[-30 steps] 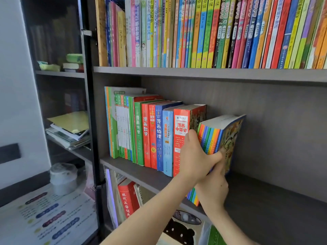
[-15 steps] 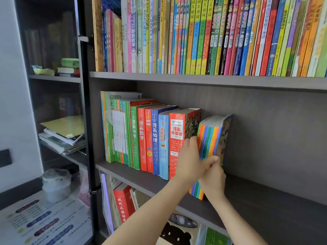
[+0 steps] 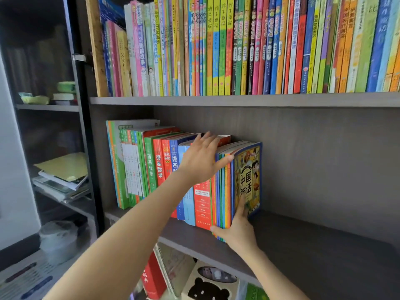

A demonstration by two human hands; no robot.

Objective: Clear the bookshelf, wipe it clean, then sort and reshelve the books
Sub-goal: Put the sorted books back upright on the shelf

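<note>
My two hands are both on one set of thin books [image 3: 246, 176]. My left hand [image 3: 200, 162] lies open, fingers straight and spread on the spines beside it, thumb stretched across the set's upper spines. My right hand [image 3: 240, 231] clasps the set's lower corner, thumb across the foot of the spines, fingers up the front cover. The set stands upright on the middle shelf [image 3: 313, 245], touching one red book [image 3: 202, 204] that ends the single row of books [image 3: 151, 167] on that shelf. Above the middle shelf runs one packed upper row [image 3: 238, 50]; I cannot count it.
</note>
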